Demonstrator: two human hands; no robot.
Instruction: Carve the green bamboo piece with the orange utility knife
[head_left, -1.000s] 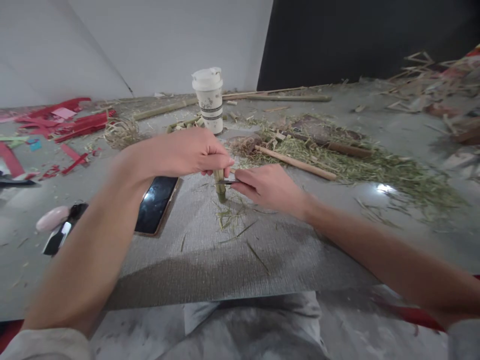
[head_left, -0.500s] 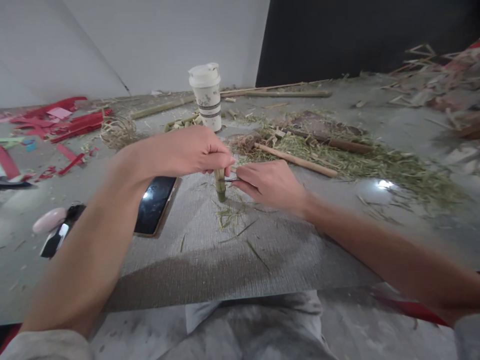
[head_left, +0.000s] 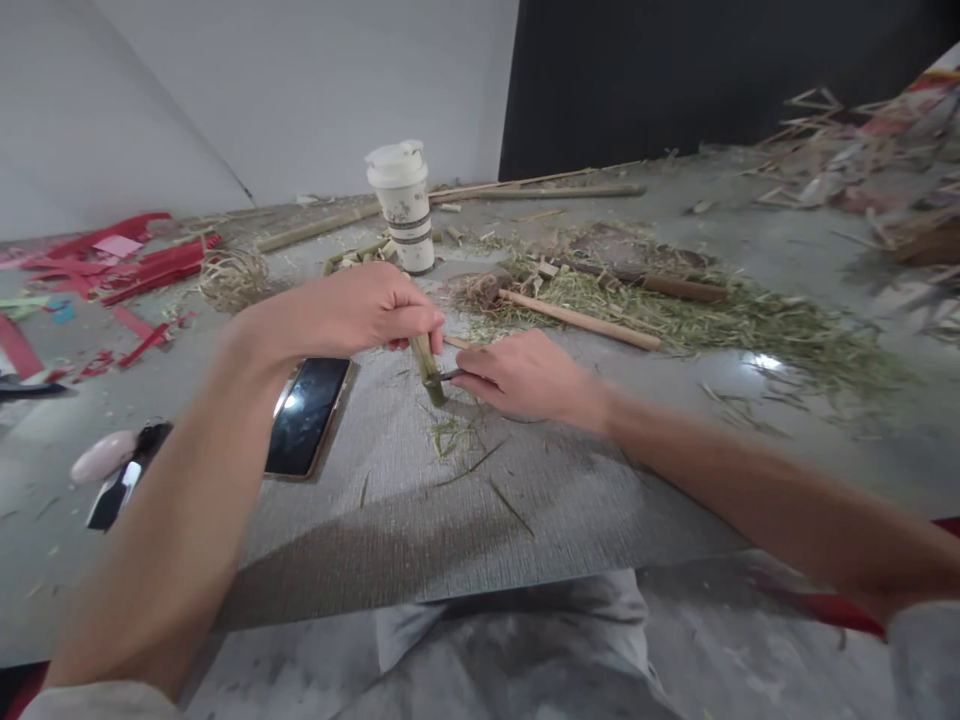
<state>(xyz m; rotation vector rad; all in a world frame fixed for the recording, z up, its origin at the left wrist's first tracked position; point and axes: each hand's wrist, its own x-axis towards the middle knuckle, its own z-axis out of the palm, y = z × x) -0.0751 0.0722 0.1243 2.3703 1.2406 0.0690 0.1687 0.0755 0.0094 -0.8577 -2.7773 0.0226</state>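
My left hand [head_left: 367, 308] is closed round the upper end of a short bamboo piece [head_left: 427, 370], which leans with its lower end at the grey mat [head_left: 405, 500]. My right hand [head_left: 525, 375] grips a knife [head_left: 452, 374]; its thin dark blade meets the bamboo near the lower end, and most of the handle is hidden in the fingers. Green shavings [head_left: 454, 435] lie on the mat just below the bamboo.
A phone [head_left: 309, 415] lies left of the bamboo, near keys with a pink fob [head_left: 103, 457]. Behind stand a lidded paper cup [head_left: 405, 210] and a woven ball [head_left: 232, 280]. A wooden-handled tool [head_left: 581, 318] rests by piled shavings [head_left: 750, 320]. Red strips [head_left: 161, 265] lie far left.
The bamboo has gone from nearly upright to tilted, its top shifted left with my left hand. The blade sits lower on it. The whole view has shifted slightly.
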